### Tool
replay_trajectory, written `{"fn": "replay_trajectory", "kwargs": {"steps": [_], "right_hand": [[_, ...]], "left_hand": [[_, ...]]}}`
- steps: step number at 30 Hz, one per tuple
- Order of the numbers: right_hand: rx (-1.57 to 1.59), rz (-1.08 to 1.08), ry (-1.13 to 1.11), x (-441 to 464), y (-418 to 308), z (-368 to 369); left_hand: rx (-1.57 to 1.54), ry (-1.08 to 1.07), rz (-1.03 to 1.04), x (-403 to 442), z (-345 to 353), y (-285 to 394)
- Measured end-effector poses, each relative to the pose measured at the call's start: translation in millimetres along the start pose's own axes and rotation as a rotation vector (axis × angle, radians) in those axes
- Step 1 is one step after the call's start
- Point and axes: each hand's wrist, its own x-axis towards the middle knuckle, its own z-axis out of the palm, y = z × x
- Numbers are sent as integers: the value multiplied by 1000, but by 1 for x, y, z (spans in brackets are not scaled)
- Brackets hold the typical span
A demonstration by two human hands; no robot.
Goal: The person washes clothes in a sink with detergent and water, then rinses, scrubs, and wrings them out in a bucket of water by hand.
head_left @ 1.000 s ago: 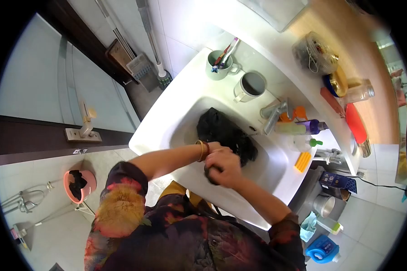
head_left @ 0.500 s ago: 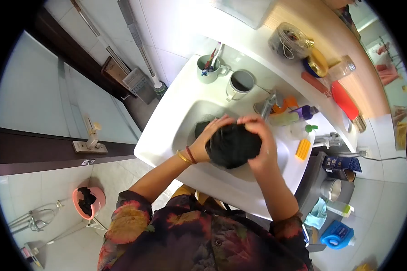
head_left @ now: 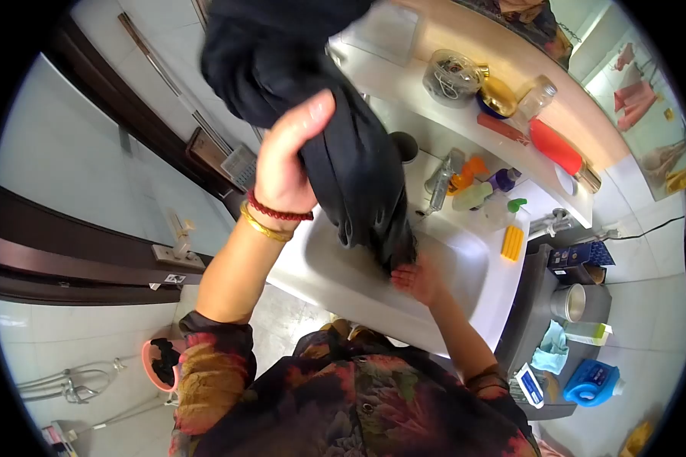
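Note:
A long black cloth (head_left: 362,164) is lifted over the white washbasin (head_left: 472,282) and hangs down into it. My left hand (head_left: 290,156), with a red bead bracelet and a gold bangle at the wrist, grips the cloth high up, thumb across its front. Part of the cloth runs out past the top of the view. Low in the basin, my right hand (head_left: 419,282) is beside the cloth's bottom end; its fingers are spread and slightly blurred. The metal faucet (head_left: 440,183) stands behind the basin.
Bottles (head_left: 472,196) and a yellow soap rack (head_left: 512,242) sit at the basin's right. The shelf holds a clear jar (head_left: 453,76) and a red brush (head_left: 554,148). A blue jug (head_left: 593,383) is at lower right, a pink bucket (head_left: 149,365) at lower left.
The black cloth, bunched between both hands half a second ago, is now raised and stretched out. My left hand has moved up and left with it; my right hand has lowered and come off it.

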Motion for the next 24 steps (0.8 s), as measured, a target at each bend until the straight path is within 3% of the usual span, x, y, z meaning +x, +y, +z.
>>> {"fn": "replay_trajectory", "kwargs": {"steps": [1,5,7,9,11,13,15,16,18,21,24], "right_hand": [[118,63,22,3,7,4],[374,198,67,17,7,60],[435,196,17,46,7,82],[491,201,-36,79,15,82],[621,-368,-200,107,23,73],[678,-461,-309,111,20,72],[519,-277,212,94,8,58],[524,-281,214,85,4,51],[498,-314,-228,66,3,42],[410,-269,-253,17,-25,76],[405,-245,-402,-7,-47,101]], "left_hand": [[-58,-85,18,5,8,9],[-23,-96,95,12,57,33],[-205,-150,70,10,67,36],[-197,-73,101,-3,77,38],[-248,-147,-23,-18,82,47],[-170,-145,93,-33,64,46],[-91,-37,54,-52,39,53],[-97,-37,46,-57,22,52],[-79,42,6,-70,-22,42],[-85,332,-150,-91,-89,8],[-218,278,-213,-97,-125,-35]]}}
